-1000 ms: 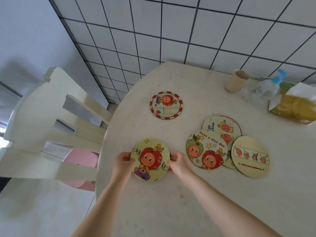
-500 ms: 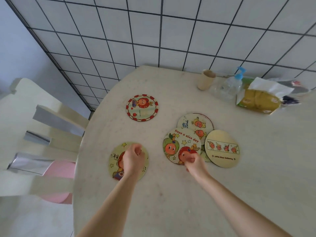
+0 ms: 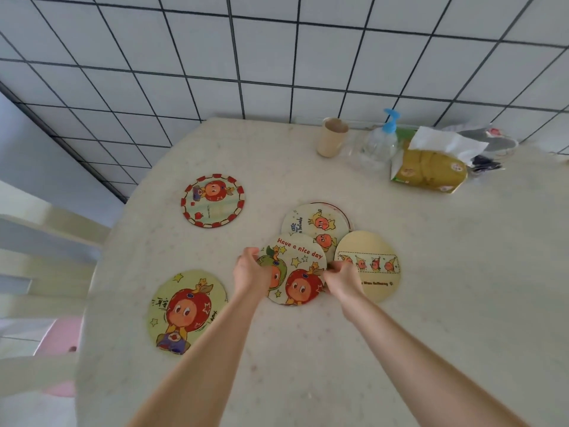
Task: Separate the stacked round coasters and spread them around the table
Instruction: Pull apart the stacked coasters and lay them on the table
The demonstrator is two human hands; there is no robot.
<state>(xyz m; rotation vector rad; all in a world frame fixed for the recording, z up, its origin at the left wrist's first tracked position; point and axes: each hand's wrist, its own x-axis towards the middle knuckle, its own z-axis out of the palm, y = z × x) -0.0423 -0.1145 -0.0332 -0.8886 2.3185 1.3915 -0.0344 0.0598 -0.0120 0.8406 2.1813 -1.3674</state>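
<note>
Round cartoon coasters lie on a pale table. The "Have a nice day" coaster tops a loose overlapping pile, with a "friends" coaster behind it and a pale banner coaster to its right. My left hand grips its left edge and my right hand pinches its right edge. A red-rimmed coaster lies alone at the far left. Another with a big red-haired figure lies alone near the front left edge.
At the back by the tiled wall stand a beige cup, a clear pump bottle and a yellow tissue pack. A white chair with a pink seat stands off the table's left edge.
Both hands let go of the red-haired coaster at the front left. They moved right, and now both hold the edges of the "Have a nice day" coaster.
</note>
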